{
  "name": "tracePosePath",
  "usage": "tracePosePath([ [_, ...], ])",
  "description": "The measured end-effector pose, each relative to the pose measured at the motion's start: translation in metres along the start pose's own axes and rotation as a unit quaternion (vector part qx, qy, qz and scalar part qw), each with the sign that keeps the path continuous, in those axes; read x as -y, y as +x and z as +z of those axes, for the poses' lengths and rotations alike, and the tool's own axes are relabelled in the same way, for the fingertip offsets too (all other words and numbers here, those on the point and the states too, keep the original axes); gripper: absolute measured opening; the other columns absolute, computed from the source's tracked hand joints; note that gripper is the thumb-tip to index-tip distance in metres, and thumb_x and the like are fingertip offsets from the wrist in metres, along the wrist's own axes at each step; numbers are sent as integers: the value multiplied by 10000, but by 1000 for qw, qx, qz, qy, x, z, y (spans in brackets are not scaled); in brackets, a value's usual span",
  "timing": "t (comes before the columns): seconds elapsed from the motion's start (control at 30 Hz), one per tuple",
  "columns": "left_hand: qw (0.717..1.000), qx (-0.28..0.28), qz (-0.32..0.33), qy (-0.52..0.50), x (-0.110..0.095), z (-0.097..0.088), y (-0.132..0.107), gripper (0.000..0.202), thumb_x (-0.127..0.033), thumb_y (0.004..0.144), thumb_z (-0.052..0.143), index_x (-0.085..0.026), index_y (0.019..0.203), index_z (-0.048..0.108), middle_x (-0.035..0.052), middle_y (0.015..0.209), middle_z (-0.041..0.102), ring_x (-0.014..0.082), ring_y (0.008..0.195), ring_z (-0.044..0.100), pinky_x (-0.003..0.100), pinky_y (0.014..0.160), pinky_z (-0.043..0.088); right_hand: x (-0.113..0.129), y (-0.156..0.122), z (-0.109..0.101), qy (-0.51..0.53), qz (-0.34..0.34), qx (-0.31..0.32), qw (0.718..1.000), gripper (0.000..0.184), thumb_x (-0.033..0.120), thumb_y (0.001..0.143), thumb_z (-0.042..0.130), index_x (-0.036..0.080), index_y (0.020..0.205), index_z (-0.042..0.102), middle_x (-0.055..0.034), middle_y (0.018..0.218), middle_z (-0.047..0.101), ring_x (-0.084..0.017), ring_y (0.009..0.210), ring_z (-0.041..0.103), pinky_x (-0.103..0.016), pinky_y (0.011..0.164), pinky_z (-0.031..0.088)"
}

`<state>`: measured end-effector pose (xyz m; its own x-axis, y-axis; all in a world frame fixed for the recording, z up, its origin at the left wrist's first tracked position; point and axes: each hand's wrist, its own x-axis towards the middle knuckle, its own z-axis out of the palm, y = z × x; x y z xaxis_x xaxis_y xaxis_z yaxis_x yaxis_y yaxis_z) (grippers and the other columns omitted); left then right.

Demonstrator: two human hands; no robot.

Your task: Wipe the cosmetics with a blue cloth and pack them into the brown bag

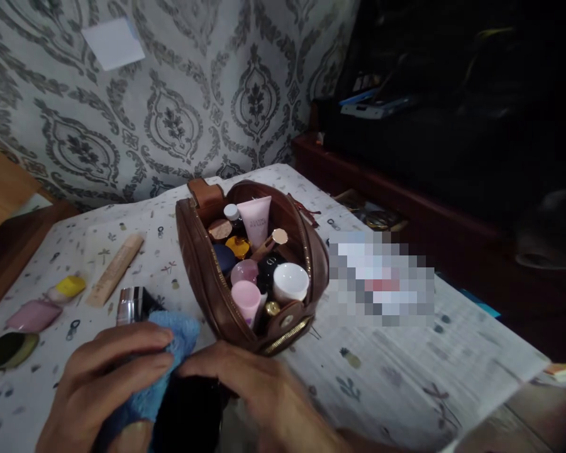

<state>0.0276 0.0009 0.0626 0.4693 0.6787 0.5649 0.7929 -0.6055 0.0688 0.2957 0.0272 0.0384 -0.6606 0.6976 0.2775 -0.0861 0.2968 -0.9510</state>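
My left hand (106,384) is closed around a blue cloth (144,393), which it presses against a glossy black object (188,412) at the bottom of the view. My right hand (264,387) has its fingers over the upper right edge of that black object; its lower part is cut off, so its kind is unclear. Just beyond my left hand is a silver-and-black cylinder (134,302), partly hidden. An unzipped brown toiletry bag (200,274) stands ahead, holding a pink tube (255,220), a white jar (291,280), a pink-capped container (246,299) and several other cosmetics.
On the patterned tablecloth (349,384) at left lie a beige tube (116,270), a yellow-capped bottle (66,287), a pink bottle (34,314) and a dark oval item (10,350). A blurred-out object (382,280) lies right of the bag. Patterned wallpaper (170,119) rises behind.
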Motion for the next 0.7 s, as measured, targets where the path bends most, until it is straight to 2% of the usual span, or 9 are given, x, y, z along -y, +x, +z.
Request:
tracePosePath([
  [0.1,999,17,26,11,-14,-12,-2,540,-344,857,559,-453,1385,579,18,1164,728,269,847,704,451,680,645,11,3,-3,56,39,-36,997,512,368,772,802,240,1246,657,-41,1094,733,-181,962,704,-255,845,562],
  [0.17,999,-1,40,14,-25,-12,-5,586,-318,844,573,-426,1419,555,20,1157,731,272,877,708,440,695,650,16,2,4,61,76,-41,994,518,281,739,815,211,1222,640,-22,1019,727,-165,891,689,-256,798,556],
  [0.27,997,-1,72,2,-43,-3,-9,666,-262,844,545,-405,1491,473,9,1139,750,271,961,710,403,725,648,11,5,18,68,112,-19,991,402,201,705,808,188,1076,653,29,875,678,-128,771,630,-218,702,527],
  [0.37,998,-14,49,-26,-52,12,-11,682,-217,882,528,-359,1538,407,37,1162,742,292,1074,685,437,886,606,-7,18,30,73,119,23,990,311,227,691,821,170,933,634,60,768,592,-108,731,571,-192,664,494],
  [0.47,998,-34,43,-36,-44,21,-12,597,-155,907,533,-302,1484,483,78,1173,701,272,1089,658,437,999,532,-27,34,38,102,140,50,984,336,245,670,839,167,882,591,68,745,545,-92,699,530,-179,624,468],
  [0.57,998,-48,33,11,-25,26,-15,436,-193,925,552,-253,1357,561,100,1159,668,260,1056,648,403,970,523,-39,51,47,80,137,51,986,346,210,663,826,181,890,567,75,732,529,-93,686,524,-170,584,443],
  [0.63,996,-61,19,63,-14,29,-19,325,-238,948,532,-214,1267,587,111,1122,661,256,1024,653,383,943,529,-40,60,53,12,116,19,993,414,195,654,821,191,990,579,67,771,550,-115,727,560,-185,614,460],
  [0.7,993,-71,-6,97,-6,31,-23,256,-267,970,501,-180,1189,599,118,1084,657,249,986,663,360,912,532,-39,69,60,-45,89,-16,995,620,192,651,826,206,1200,540,38,895,607,-150,828,615,-227,723,507],
])
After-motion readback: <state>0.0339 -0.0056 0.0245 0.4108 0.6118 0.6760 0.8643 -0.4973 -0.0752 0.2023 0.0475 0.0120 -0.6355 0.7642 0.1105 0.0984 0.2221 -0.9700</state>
